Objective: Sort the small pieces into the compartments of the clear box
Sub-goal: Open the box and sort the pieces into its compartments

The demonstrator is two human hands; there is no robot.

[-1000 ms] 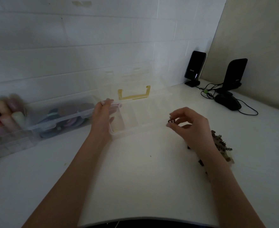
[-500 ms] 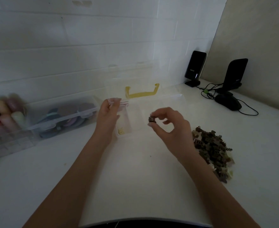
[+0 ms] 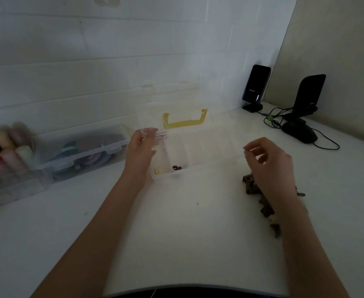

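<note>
The clear plastic compartment box point(image 3: 198, 151) with its yellow handle point(image 3: 185, 121) sits open on the white tabletop point(image 3: 176, 233), its raised lid pinched at the near-left corner between the thumb and fingers point(image 3: 148, 131) of the left hand point(image 3: 140, 151). The right hand point(image 3: 269, 162) hovers just right of the box's front edge, fingers point(image 3: 249, 147) loosely curled and parted, holding nothing. A small dark brown piece point(image 3: 176, 168) lies in the second compartment from the left, beside a pale yellow piece point(image 3: 157, 171) in the leftmost one. The heap of small brown and greenish pieces point(image 3: 262, 203) lies on the tabletop under the right wrist, partly hidden. Half a second ago the right fingers pinched a dark piece over the box; now that pinch is undone and the hand has drawn rightward over the heap.
</note>
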